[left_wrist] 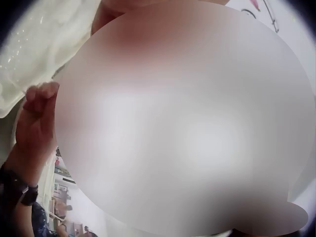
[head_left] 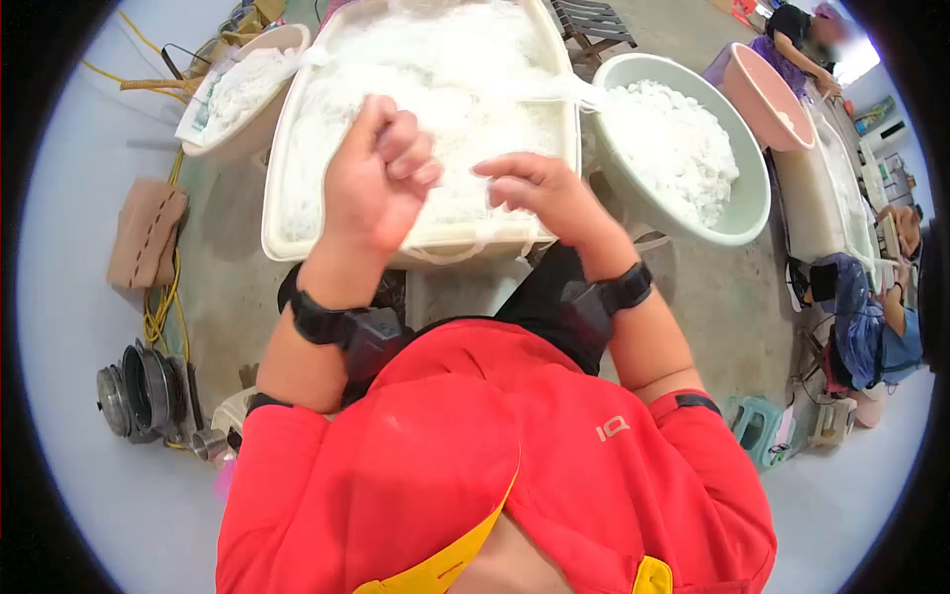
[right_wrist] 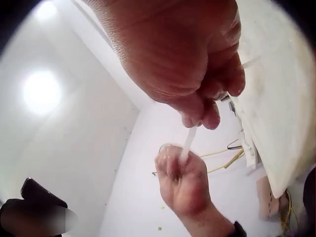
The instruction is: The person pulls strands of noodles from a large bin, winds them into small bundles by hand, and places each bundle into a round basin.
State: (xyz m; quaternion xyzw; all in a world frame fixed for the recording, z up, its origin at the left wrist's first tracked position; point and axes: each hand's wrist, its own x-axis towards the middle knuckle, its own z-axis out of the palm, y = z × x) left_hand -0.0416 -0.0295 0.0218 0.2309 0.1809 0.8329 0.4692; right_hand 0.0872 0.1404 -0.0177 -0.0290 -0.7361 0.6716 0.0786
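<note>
My left hand [head_left: 396,158] is curled into a fist over a cream rectangular tub [head_left: 282,213] heaped with white translucent strands [head_left: 435,89]. My right hand [head_left: 505,178] hovers just to its right, fingers bent. In the right wrist view, the right hand [right_wrist: 207,106] pinches the top of a thin white strip [right_wrist: 188,140]. The strip runs down into the fist of the left hand [right_wrist: 180,170], which grips its other end. The left wrist view is mostly blurred out. It shows only the right hand [left_wrist: 37,116] and some white strands [left_wrist: 39,44] at its left side.
A pale green round basin [head_left: 757,193] of white material stands right of the tub, a cream bowl [head_left: 287,45] to the left, and a pink basin [head_left: 762,94] farther back. Seated people [head_left: 871,332] work at the right. Metal parts [head_left: 139,391], yellow cable [head_left: 163,297] and a green stool [head_left: 757,426] lie on the floor.
</note>
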